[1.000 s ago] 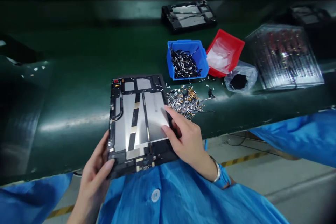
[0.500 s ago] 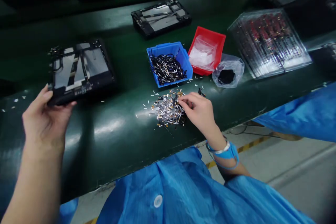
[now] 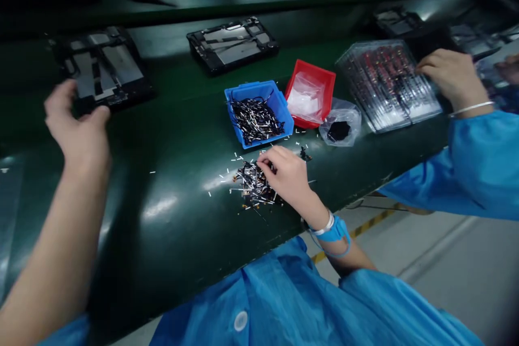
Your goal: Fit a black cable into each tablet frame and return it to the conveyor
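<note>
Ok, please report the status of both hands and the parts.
Left hand open at near edge of flat device, contact unclear. Right hand pinched at cable pile, grip unclear. Co-worker's hand by clear trays, apart from both.

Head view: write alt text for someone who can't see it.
The right hand is at a pile of small cables on a green bench, the left hand at an opened device. Beyond sit a blue bin of black cables and a red bin; a co-worker's hand is near clear trays.
</note>
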The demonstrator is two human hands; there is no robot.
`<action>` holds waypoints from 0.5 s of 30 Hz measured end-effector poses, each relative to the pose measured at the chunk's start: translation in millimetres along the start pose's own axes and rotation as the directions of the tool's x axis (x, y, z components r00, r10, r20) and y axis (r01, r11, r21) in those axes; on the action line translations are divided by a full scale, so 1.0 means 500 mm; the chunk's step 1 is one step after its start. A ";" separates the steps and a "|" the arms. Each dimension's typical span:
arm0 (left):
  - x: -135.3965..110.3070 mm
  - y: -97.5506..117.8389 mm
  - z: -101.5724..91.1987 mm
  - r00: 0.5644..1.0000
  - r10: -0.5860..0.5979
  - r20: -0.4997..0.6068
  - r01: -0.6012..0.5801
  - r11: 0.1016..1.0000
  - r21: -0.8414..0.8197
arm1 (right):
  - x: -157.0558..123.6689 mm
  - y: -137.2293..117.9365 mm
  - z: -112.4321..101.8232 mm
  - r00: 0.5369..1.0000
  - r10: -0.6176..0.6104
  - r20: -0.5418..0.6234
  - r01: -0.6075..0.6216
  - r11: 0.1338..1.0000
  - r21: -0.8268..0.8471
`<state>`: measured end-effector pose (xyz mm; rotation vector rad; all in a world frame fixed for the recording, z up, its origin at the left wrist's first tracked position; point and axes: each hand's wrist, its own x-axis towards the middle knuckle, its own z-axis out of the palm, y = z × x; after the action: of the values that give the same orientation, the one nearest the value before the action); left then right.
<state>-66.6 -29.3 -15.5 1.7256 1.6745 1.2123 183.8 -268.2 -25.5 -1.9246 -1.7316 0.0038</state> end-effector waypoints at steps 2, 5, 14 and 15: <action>-0.104 0.055 -0.002 0.939 0.225 0.261 -0.207 0.974 -0.094 | -0.022 -0.013 -0.017 0.985 -0.138 -0.103 0.139 0.990 0.005; -0.241 0.120 0.000 0.614 0.398 0.682 -0.235 0.917 -0.324 | -0.054 -0.031 -0.031 0.903 -0.334 -0.272 0.334 0.941 -0.047; -0.333 0.175 0.057 0.286 0.400 0.871 0.068 0.898 -0.435 | -0.074 -0.024 -0.019 0.823 -0.395 -0.408 0.405 0.912 -0.067; -0.333 0.175 0.058 0.303 0.375 0.876 0.098 0.902 -0.420 | -0.073 -0.015 -0.022 0.841 -0.348 -0.414 0.363 0.931 -0.045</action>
<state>26.3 -195.0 -5.6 1.7342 0.4593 0.2785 174.5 -305.9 -26.2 -1.4157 -1.7408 -0.4774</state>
